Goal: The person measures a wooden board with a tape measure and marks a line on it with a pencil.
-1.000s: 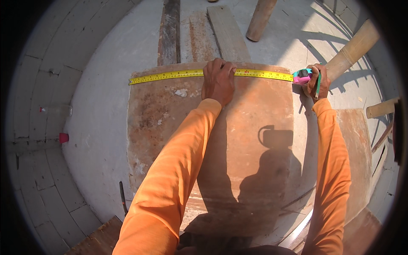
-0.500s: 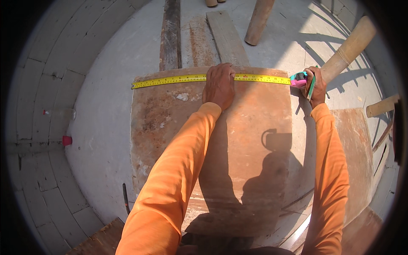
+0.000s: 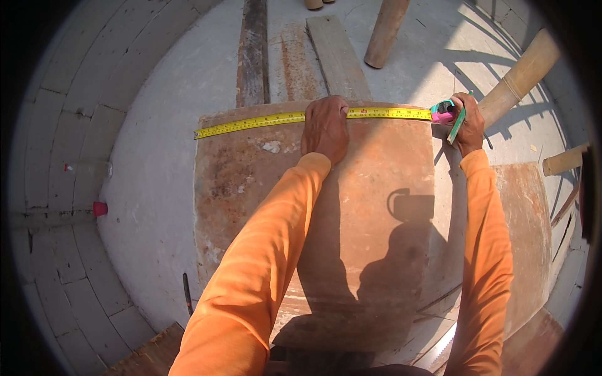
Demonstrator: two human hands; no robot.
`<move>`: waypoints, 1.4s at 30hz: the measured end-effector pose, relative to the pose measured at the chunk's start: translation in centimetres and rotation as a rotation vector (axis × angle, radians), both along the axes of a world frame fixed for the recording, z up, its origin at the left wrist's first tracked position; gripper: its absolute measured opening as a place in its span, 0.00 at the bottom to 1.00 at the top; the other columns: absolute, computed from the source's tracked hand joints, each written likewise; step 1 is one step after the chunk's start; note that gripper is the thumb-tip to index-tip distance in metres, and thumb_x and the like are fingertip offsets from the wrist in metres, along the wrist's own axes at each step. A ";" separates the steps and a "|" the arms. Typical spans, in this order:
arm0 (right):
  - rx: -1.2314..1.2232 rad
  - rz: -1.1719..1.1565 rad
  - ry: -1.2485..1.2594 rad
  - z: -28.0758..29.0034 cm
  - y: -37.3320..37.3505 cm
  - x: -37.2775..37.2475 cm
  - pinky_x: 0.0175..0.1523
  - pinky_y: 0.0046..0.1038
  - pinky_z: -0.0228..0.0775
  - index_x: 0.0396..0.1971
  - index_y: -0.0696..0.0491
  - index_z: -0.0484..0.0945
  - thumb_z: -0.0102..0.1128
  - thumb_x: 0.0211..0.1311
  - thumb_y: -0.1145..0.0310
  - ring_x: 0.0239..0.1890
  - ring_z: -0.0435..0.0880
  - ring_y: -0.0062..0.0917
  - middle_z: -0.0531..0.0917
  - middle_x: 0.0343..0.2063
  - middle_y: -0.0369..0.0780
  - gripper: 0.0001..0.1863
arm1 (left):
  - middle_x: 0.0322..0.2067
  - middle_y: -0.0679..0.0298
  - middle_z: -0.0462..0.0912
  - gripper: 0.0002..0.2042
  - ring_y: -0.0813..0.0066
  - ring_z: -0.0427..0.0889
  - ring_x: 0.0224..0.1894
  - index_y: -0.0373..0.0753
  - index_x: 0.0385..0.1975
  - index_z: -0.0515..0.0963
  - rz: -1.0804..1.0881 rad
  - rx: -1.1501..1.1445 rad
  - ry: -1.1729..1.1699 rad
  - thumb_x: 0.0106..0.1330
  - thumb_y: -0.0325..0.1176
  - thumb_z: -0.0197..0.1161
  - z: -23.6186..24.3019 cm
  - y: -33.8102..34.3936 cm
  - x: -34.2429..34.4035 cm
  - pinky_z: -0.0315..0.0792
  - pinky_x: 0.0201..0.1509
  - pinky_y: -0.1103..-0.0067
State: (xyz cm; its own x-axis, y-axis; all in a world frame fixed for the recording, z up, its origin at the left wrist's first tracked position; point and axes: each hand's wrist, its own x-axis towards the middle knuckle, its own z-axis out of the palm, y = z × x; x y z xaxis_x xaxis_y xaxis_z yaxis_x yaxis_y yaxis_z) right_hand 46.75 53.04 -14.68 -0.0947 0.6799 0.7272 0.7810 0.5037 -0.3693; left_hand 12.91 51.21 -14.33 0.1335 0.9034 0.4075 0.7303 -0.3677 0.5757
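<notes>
A worn brown plywood board [image 3: 376, 169] lies flat before me. The yellow blade of a tape measure [image 3: 251, 125] stretches across its far part, with the hooked end at the board's left edge. My left hand [image 3: 325, 128] is closed over the middle of the blade near the far edge, its fingertips hidden beneath. Just beyond the right edge, my right hand [image 3: 469, 128] grips the pink and teal tape measure case [image 3: 443, 111]. A green pencil [image 3: 457, 126] is also held in that hand, slanting across the fingers.
Beyond the board lie a dark timber [image 3: 252, 56] and a grey plank [image 3: 338, 59]. Round posts, one a leaning bamboo pole [image 3: 520, 78], stand at far right. Another board [image 3: 520, 232] and a saw blade [image 3: 442, 346] lie right. A block wall [image 3: 69, 144], clear bottle [image 3: 91, 168] and red cup [image 3: 100, 208] are left.
The hooked end of the blade has slid slightly toward me along the left edge, so the blade slants more. My right hand has turned a little, tilting the pencil. My left hand stays on the blade.
</notes>
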 end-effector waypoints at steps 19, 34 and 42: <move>0.038 -0.032 -0.158 -1.9 0.6 3.1 0.47 0.31 0.81 0.50 0.53 0.77 0.60 0.60 0.87 0.43 0.86 0.36 0.83 0.45 0.40 0.20 | 0.40 0.55 0.82 0.03 0.52 0.76 0.49 0.37 0.37 0.79 -0.019 0.056 -0.012 0.71 0.27 0.59 -0.3 1.4 0.3 0.66 0.62 0.62; 0.049 -0.059 -0.067 -0.4 0.9 2.1 0.41 0.29 0.80 0.48 0.55 0.78 0.58 0.70 0.81 0.40 0.87 0.34 0.84 0.42 0.41 0.10 | 0.40 0.55 0.83 0.04 0.53 0.77 0.50 0.37 0.40 0.78 0.008 0.084 -0.028 0.72 0.27 0.56 -0.5 1.5 0.2 0.63 0.65 0.62; -0.012 -0.038 -0.068 -0.5 0.6 2.5 0.42 0.29 0.80 0.48 0.55 0.79 0.59 0.69 0.80 0.39 0.86 0.32 0.84 0.42 0.41 0.10 | 0.42 0.55 0.83 0.05 0.53 0.77 0.52 0.37 0.41 0.78 -0.003 0.047 -0.013 0.73 0.29 0.55 -0.3 1.5 0.0 0.62 0.66 0.62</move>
